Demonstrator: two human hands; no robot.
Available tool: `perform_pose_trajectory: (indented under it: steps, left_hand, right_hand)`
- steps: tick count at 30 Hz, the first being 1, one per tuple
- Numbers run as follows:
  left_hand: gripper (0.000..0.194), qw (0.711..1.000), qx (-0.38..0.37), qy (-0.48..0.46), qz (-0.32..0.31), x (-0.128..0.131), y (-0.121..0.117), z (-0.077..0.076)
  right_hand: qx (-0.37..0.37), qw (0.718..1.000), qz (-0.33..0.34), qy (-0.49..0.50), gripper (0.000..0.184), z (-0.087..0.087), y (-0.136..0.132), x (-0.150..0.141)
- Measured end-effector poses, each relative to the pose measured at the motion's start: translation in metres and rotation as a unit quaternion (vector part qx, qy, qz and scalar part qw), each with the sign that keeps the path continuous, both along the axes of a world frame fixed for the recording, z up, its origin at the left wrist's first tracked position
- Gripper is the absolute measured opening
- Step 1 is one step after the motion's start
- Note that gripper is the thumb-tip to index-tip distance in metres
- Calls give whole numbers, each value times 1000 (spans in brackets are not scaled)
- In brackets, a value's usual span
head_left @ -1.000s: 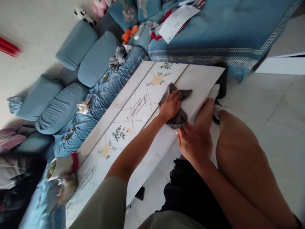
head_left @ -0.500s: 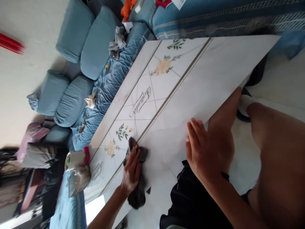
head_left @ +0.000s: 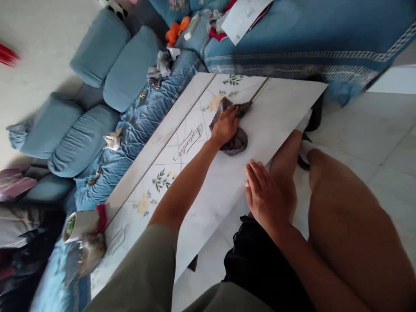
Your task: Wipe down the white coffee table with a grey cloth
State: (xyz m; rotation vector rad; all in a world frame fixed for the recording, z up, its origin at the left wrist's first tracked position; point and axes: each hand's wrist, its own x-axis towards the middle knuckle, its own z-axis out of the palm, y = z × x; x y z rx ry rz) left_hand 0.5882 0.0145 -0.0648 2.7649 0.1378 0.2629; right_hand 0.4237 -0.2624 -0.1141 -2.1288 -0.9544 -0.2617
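Observation:
My left hand [head_left: 225, 125] presses flat on a dark grey cloth [head_left: 234, 141] lying on the white coffee table [head_left: 279, 108], near its far end beside a printed flower. The fingers lie spread over the cloth and hold it against the top. My right hand [head_left: 269, 197] rests palm down on my knee at the table's near edge, fingers stretched out together, holding nothing. The tabletop carries flower prints and a line of script lettering [head_left: 188, 141].
A white cup [head_left: 81, 223] and a crumpled bag [head_left: 85, 255] stand at the table's left end. A blue sofa [head_left: 97, 104] with cushions, rags and papers [head_left: 243, 17] wraps round the far side. Tiled floor [head_left: 373, 143] lies to the right.
My left hand has swept the cloth from the table's left part, near the cup, back to the far right end. The right hand has stayed on my knee.

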Motion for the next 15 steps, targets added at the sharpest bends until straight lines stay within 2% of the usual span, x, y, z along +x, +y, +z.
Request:
perform_pose_trajectory:
  steps: [2, 5, 8, 10, 12, 13, 15]
  left_hand:
    - [53, 1000, -5, -3, -17, -72, -4, 10]
    - [63, 1000, -7, -4, -15, -229, -12, 25]
    - [77, 997, 12, 28, 73, -391, -28, 38]
    - [83, 987, 22, 45, 155, -470, -42, 44]
    - [86, 974, 29, 56, 220, -512, -54, 48]
    - [87, 970, 30, 61, 233, -517, -56, 48]
    - [86, 971, 30, 71, 224, -498, -51, 47]
  right_hand:
    - [6, 1000, 4, 0, 83, 0, 0, 1]
    - [24, 1000, 9, 3, 81, 0, -1, 1]
    - [20, 1000, 4, 13, 79, 2, -2, 0]
    - [7, 1000, -2, 17, 78, 5, -3, 0]
    - [5, 1000, -5, 17, 76, 9, -4, 0]
    - [8, 1000, -4, 16, 76, 10, -4, 0]
    - [12, 1000, 0, 15, 76, 13, -3, 0]
